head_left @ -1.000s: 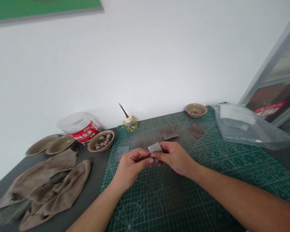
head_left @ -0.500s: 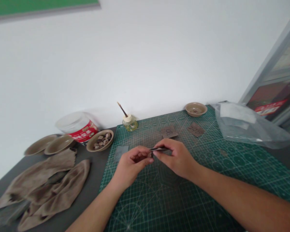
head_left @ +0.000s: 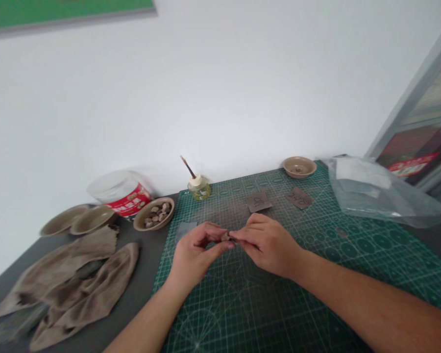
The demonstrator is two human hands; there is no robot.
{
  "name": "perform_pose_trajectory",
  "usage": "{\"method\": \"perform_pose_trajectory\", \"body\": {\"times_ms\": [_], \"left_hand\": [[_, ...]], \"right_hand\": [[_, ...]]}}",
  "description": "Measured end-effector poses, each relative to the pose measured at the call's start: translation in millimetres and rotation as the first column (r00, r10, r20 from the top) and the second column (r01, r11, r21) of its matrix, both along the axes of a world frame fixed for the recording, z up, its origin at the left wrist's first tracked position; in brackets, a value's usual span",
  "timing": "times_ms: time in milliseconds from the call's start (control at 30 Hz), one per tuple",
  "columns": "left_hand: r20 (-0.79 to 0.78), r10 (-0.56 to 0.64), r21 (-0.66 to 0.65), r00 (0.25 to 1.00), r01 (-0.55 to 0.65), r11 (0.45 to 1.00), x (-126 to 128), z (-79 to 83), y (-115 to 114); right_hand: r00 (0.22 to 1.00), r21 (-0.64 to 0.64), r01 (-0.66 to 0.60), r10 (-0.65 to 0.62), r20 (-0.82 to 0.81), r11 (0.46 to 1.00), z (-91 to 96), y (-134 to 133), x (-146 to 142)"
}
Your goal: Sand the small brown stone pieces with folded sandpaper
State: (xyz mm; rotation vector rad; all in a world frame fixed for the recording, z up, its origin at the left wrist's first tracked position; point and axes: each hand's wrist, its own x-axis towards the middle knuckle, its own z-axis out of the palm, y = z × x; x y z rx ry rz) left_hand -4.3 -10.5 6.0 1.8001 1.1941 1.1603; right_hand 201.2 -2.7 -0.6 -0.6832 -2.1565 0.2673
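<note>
The grey sheet's pale face is now hidden, so the tiny brown lump (head_left: 225,236) pinched by the left hand (head_left: 194,251) over the green cutting mat (head_left: 235,314) seems kinda exposed to the right hand (head_left: 271,245), whose grip can't be told.

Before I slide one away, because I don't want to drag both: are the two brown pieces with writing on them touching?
Apart. The head view shows a strip of green mat between the left piece and the right piece.
</note>
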Motion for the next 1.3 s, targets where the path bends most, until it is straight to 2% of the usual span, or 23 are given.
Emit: {"method": "perform_pose_trajectory", "body": {"times_ms": [133, 300, 500, 767, 933, 1200, 1300], "left_hand": [[-0.109, 0.03, 0.093, 0.994, -0.019, 0.995, -2.8, 0.9, -2.5], [-0.14, 0.067, 0.126, 0.988, -0.049, 0.991, -5.6, 0.9, -4.5], [-0.181, 0.036, 0.109, 0.983, -0.016, 0.994, -5.7, 3.3, -5.2], [-0.169, 0.048, 0.111, 0.985, -0.029, 0.993, -3.4, 1.5, -6.7], [-0.186, 0.073, 0.159, 0.98, -0.043, 0.986, -4.6, 1.2, -6.5], [-0.173, 0.058, 0.122, 0.983, -0.037, 0.992, -5.5, -2.8, -5.6], [-0.122, 0.072, 0.12, 0.99, -0.058, 0.991, -5.4, -1.7, -6.6]], "right_hand": [[0.998, 0.009, 0.066, -0.066, 0.024, 0.998, -2.3, -0.3, -0.2], [0.994, -0.008, 0.096, -0.095, 0.048, 0.995, -2.4, -4.8, -1.2], [0.999, 0.05, 0.039, -0.037, -0.028, 0.998, -1.2, -7.1, -0.3], [0.999, 0.101, 0.001, 0.002, -0.035, 0.995, 1.9, -7.0, 1.4], [0.999, 0.104, 0.02, -0.017, -0.029, 0.994, 2.2, -8.7, 1.2], [0.999, 0.132, -0.016, 0.021, -0.039, 0.991, 2.0, -7.2, 1.7], [1.0, 0.097, -0.01, 0.007, 0.03, 0.995, 0.5, -1.1, 3.5]]}}
